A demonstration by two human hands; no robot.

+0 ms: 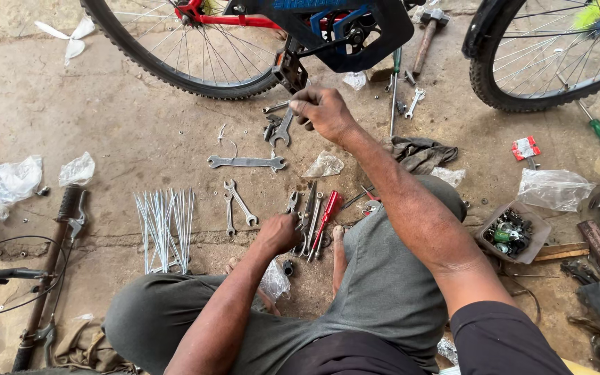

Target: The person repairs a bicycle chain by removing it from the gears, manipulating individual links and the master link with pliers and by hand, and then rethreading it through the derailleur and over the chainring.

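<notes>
Down by my knees, I am closing my left hand [277,232] over the pile of spanners [308,221] on the floor. Farther out, I am gripping a spanner [282,130] in my right hand [324,111] just below the bicycle pedal [290,71], so work there looks unfinished.

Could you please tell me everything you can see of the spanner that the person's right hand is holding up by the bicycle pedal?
The spanner is a flat, open-ended tool of dull grey metal. The right hand grips its upper end, so only the lower shaft and forked jaw show, hanging down and tilted leftwards. It sits just below the black pedal, above the concrete floor. Whether it touches the small metal parts beside it cannot be told.
</notes>
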